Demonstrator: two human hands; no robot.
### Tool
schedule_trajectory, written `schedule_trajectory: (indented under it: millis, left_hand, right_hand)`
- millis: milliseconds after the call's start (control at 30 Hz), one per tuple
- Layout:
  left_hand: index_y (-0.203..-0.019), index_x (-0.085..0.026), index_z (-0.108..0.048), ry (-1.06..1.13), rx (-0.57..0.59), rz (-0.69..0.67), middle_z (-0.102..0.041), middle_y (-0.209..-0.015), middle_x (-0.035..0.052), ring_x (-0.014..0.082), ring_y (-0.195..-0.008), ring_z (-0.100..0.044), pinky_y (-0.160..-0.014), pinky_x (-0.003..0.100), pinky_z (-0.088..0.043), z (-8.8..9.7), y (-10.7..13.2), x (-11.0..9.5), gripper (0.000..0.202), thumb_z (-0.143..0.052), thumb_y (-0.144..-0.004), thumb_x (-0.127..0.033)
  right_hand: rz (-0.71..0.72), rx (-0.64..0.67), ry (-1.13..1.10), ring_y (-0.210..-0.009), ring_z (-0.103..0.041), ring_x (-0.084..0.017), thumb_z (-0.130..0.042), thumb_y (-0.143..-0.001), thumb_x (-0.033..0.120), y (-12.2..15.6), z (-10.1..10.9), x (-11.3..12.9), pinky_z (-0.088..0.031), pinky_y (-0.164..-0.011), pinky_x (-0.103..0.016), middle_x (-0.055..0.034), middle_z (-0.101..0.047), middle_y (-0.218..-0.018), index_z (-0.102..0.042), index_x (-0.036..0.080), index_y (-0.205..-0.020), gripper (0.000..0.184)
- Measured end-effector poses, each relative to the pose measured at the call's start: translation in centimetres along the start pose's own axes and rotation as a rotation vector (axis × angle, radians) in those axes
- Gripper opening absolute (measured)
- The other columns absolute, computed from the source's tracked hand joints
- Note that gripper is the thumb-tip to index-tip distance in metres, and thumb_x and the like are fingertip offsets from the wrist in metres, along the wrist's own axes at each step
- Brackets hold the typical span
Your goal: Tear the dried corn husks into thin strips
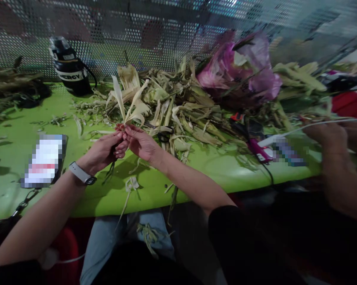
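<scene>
My left hand (105,150) and my right hand (141,142) meet above the green table (77,194), both pinched on the base of a small bunch of pale corn husk strips (130,105) that fans upward. A dark stem hangs below my left hand. I wear a grey watch (81,174) on the left wrist. A large heap of loose husks (178,107) lies just behind my hands.
A phone (44,160) lies at the left on the table. A black bottle (68,67) stands by the mesh wall. Purple husk flowers (240,67) sit at the back right. Scissors (163,136) rest among the husks. Another person's hand (329,136) works at the right.
</scene>
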State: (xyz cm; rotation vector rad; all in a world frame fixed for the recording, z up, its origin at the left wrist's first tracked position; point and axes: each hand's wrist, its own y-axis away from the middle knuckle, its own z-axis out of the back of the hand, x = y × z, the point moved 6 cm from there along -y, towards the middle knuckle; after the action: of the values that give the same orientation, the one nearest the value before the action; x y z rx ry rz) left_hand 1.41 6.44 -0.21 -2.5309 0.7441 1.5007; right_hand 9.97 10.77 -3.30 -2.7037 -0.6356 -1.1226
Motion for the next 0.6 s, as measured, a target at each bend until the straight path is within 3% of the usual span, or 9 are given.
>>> schedule_trajectory:
  millis: [200, 333, 500, 600]
  left_hand:
    - [-0.069, -0.018, -0.046, -0.012, -0.061, -0.105, -0.028, -0.056, -0.0055, 0.0073, -0.045, -0.028, -0.045, 0.017, -0.037, -0.5, 0.2, 0.1, 0.032, -0.042, -0.099, -0.026]
    - [-0.066, -0.019, -0.041, -0.05, -0.066, -0.192, -0.026, -0.055, -0.0057, 0.0079, -0.045, -0.026, -0.045, 0.019, -0.035, -1.1, 0.6, -0.2, 0.033, -0.043, -0.098, -0.029]
    - [-0.069, -0.019, -0.047, -0.219, -0.07, -0.395, -0.036, -0.058, -0.0038, 0.0091, -0.05, -0.034, -0.048, 0.021, -0.039, -1.3, 1.1, -0.9, 0.034, -0.054, -0.096, -0.038]
    - [-0.07, -0.019, -0.049, -0.209, -0.066, -0.438, -0.037, -0.059, -0.0043, 0.0085, -0.051, -0.035, -0.048, 0.02, -0.037, -1.2, 1.1, -1.0, 0.036, -0.061, -0.093, -0.043]
  right_hand:
    - [-0.016, -0.017, 0.02, -0.086, -0.067, -0.01, -0.06, -0.089, 0.016, 0.7, -0.9, 0.3, -0.056, -0.082, -0.024, 0.0022, -0.076, -0.094, -0.071, 0.023, -0.089, 0.013]
    - [-0.053, 0.014, 0.023, -0.082, -0.067, -0.012, -0.06, -0.09, 0.021, 1.5, -1.9, 0.4, -0.058, -0.072, -0.025, 0.0008, -0.075, -0.093, -0.07, 0.023, -0.096, 0.012]
    - [-0.081, 0.063, 0.07, -0.058, -0.06, -0.011, -0.056, -0.093, 0.028, 2.0, -2.7, 0.6, -0.05, -0.046, -0.02, 0.0035, -0.07, -0.078, -0.067, 0.024, -0.106, 0.018]
    - [-0.079, 0.052, 0.089, -0.054, -0.058, -0.009, -0.054, -0.094, 0.027, 2.1, -3.0, 0.8, -0.049, -0.043, -0.02, 0.0031, -0.071, -0.083, -0.066, 0.024, -0.111, 0.021]
